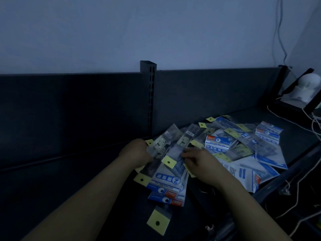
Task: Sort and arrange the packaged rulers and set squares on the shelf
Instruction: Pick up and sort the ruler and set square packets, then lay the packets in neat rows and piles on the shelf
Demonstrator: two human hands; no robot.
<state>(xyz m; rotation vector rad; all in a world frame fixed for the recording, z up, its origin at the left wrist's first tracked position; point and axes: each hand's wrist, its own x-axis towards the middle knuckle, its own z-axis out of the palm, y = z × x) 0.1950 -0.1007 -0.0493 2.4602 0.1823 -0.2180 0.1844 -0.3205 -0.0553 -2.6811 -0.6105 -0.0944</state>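
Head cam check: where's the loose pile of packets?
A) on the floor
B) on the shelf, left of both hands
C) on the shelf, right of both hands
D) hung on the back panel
C: the loose pile of packets lies on the shelf to the right of the right hand, which, with the left hand, holds a fanned bunch of packets.

Blue-white ruler packets (243, 145) heaped on shelf (69, 180)
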